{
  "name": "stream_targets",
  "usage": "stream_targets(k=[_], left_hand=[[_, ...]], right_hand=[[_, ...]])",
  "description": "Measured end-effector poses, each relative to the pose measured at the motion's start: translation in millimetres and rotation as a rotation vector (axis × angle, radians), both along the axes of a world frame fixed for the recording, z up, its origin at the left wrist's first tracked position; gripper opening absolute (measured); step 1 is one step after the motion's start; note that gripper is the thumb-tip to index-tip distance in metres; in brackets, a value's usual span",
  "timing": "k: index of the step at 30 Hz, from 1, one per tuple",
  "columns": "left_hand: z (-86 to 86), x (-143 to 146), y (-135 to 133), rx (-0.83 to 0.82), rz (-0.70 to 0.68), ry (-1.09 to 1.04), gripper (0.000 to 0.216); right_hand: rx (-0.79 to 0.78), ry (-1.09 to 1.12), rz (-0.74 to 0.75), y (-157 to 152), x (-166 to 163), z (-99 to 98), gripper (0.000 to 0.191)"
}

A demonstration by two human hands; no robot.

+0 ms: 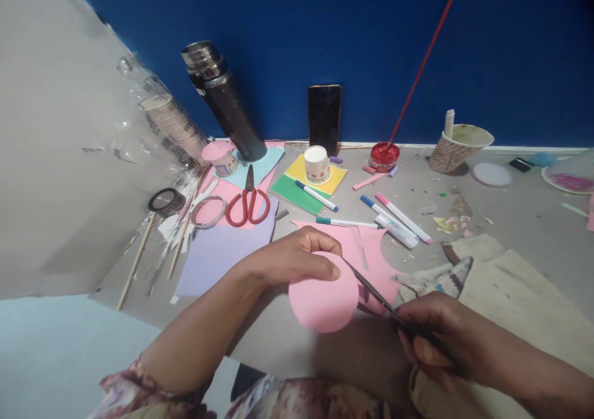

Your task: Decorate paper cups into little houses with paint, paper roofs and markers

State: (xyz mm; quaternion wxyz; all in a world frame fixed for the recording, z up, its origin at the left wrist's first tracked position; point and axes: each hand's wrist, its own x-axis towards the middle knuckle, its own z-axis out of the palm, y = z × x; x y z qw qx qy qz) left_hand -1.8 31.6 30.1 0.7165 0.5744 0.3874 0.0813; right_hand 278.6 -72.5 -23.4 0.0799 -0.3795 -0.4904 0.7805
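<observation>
My left hand (297, 258) is closed on a round pink paper piece (325, 298), thumb on top. My right hand (436, 335) grips dark scissors (375, 295), whose blades reach up to the pink round piece's right edge. Under both lies a larger pink sheet (375, 252) with cut-out edges, on the grey floor.
Red-handled scissors (248, 203), tape rolls (208, 211), coloured sheets, several markers (394, 218), a small paper cup (318, 164), a phone (324, 117) leaning on the blue wall, a metal flask (223, 100), a red paint pot (384, 155) with a stick, and a cloth (501, 276) at right.
</observation>
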Motion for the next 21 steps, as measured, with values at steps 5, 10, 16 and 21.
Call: stream_targets(k=[5,10,16,21], left_hand=[[-1.4,-1.3,1.5,0.0,-0.043,-0.01,0.024],[-4.4,-1.5,1.3,0.029,-0.071,-0.018,0.024],[-6.0,-1.9,1.4,0.044,-0.084,-0.02,0.024],[-6.3,-2.0,1.6,0.063,-0.085,-0.017,0.022]], right_hand=[[-0.065,-0.022,-0.023,-3.0,0.3,-4.3,0.05],[-0.107,0.001,-0.043,-6.2,2.0,-9.5,0.051],[-0.131,0.027,-0.072,-7.8,3.9,-12.3,0.056],[-0.143,0.06,-0.074,-8.5,3.9,-14.2,0.051]])
